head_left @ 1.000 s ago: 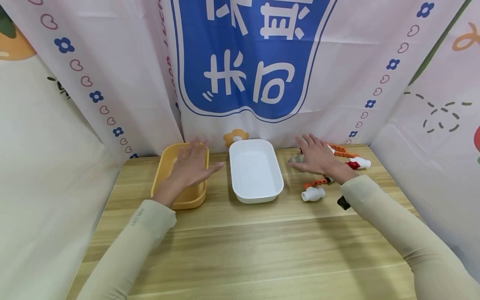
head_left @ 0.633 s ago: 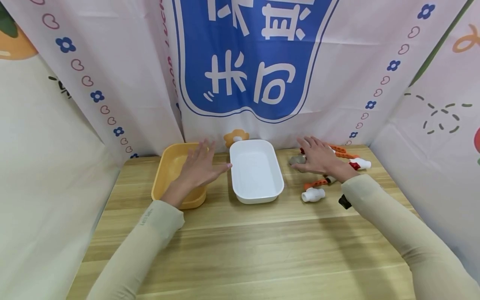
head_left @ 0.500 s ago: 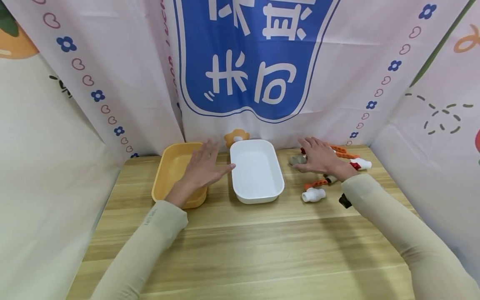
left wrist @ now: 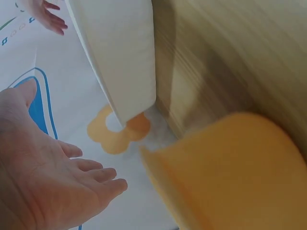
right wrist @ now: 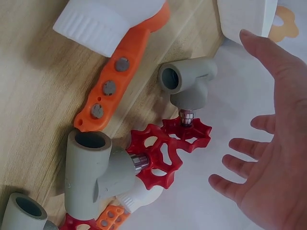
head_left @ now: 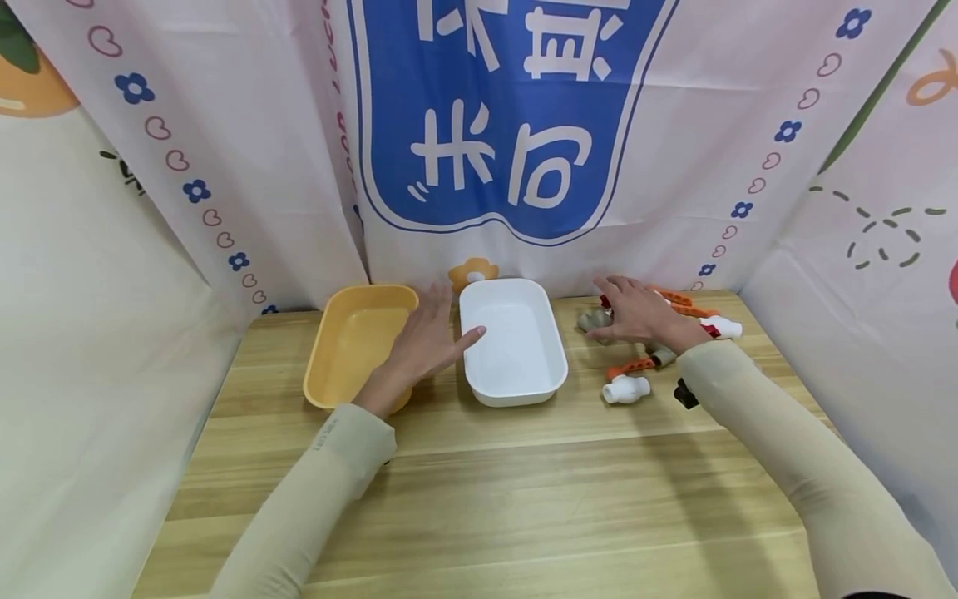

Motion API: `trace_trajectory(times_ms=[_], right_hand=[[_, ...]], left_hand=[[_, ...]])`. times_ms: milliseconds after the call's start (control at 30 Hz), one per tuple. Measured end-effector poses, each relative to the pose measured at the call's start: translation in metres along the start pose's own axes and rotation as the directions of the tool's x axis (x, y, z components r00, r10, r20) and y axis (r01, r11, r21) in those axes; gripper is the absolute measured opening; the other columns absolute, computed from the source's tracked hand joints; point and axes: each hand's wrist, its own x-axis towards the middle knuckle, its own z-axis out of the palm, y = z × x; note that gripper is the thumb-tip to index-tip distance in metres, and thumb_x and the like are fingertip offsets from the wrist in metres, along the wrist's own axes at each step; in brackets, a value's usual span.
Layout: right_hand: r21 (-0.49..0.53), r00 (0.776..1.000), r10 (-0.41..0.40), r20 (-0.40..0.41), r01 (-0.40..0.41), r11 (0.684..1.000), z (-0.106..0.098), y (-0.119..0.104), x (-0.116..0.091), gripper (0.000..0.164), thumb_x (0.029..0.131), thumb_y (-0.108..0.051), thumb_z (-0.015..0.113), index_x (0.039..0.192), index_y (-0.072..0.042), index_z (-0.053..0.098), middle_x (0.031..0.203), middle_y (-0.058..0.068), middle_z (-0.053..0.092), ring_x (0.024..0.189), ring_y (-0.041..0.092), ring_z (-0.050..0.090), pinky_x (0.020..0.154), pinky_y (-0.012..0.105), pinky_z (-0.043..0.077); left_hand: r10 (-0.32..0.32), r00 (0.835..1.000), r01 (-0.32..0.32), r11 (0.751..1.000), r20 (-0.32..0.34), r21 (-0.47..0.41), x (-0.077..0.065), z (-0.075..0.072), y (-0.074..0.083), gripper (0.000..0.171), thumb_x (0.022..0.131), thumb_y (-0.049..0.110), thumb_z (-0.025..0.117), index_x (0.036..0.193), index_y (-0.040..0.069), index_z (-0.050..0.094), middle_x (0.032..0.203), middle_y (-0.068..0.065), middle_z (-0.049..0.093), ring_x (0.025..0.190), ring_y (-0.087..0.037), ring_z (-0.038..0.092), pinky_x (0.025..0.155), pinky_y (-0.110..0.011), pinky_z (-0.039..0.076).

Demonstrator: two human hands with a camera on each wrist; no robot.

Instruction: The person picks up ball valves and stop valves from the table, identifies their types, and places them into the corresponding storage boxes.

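Observation:
My left hand (head_left: 422,345) hovers, fingers spread, over the gap between the yellow tray (head_left: 340,353) and the white tray (head_left: 515,345). Its thumb overlaps the white tray's rim in the head view, and nothing is held. Above a group of pipe valves is my right hand (head_left: 636,314), also holding nothing, fingers apart. Beneath it, the right wrist view shows a grey stop valve (right wrist: 86,167) with a red handwheel and a second grey valve (right wrist: 192,79). A white ball valve (head_left: 625,388) with an orange lever lies closest to me.
Another white ball valve (head_left: 722,326) lies at the far right of the group, and a small black object (head_left: 684,394) sits by the right sleeve. A printed cloth (head_left: 674,150) hangs right behind the trays. The wooden table (head_left: 494,499) extends toward me.
My left hand has moved right, from over the yellow tray to between the two trays. My right hand has barely moved, staying above the valves.

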Motion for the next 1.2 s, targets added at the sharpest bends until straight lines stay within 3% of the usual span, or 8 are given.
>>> trace_trajectory(times_ms=[233, 633, 900, 1200], right_hand=[[0.013, 1.000, -0.012, 0.025, 0.012, 1.000, 0.002, 0.004, 0.006, 0.110, 0.087, -0.055, 0.082, 0.165, 0.000, 0.029, 0.164, 0.033, 0.035, 0.147, 0.055, 0.038, 0.118, 0.070, 0.035], [0.070, 0.993, 0.003, 0.115, -0.011, 0.997, 0.006, 0.012, 0.013, 0.110, 0.087, -0.052, 0.084, 0.166, -0.002, 0.027, 0.165, 0.033, 0.030, 0.146, 0.056, 0.038, 0.111, 0.072, 0.042], [0.104, 0.990, 0.001, 0.143, -0.015, 0.995, 0.011, 0.015, 0.018, 0.110, 0.087, -0.051, 0.084, 0.166, 0.000, 0.027, 0.164, 0.035, 0.029, 0.145, 0.056, 0.039, 0.112, 0.071, 0.042], [0.122, 0.988, -0.024, 0.152, 0.005, 0.992, 0.019, 0.019, 0.024, 0.109, 0.088, -0.052, 0.084, 0.165, 0.001, 0.028, 0.164, 0.034, 0.029, 0.144, 0.053, 0.041, 0.115, 0.067, 0.040]], left_hand=[[-0.016, 1.000, 0.017, 0.997, 0.015, -0.072, 0.003, 0.015, 0.008, 0.109, 0.099, 0.074, 0.049, 0.171, 0.008, -0.001, 0.179, -0.014, 0.002, 0.164, -0.035, 0.013, 0.125, -0.064, 0.028], [-0.057, 0.998, 0.062, 0.985, 0.036, -0.163, 0.007, 0.029, 0.016, 0.111, 0.099, 0.070, 0.053, 0.170, 0.007, -0.004, 0.179, -0.016, -0.003, 0.165, -0.033, 0.007, 0.131, -0.055, 0.019], [-0.047, 0.998, 0.051, 0.993, 0.036, -0.105, 0.010, 0.033, 0.020, 0.110, 0.099, 0.071, 0.052, 0.170, 0.003, 0.003, 0.178, -0.019, -0.004, 0.165, -0.035, 0.002, 0.132, -0.053, 0.013], [-0.036, 0.999, 0.037, 0.998, 0.031, -0.049, 0.017, 0.046, 0.021, 0.109, 0.099, 0.072, 0.050, 0.169, 0.001, 0.006, 0.178, -0.020, 0.000, 0.164, -0.040, 0.005, 0.132, -0.053, 0.013]])
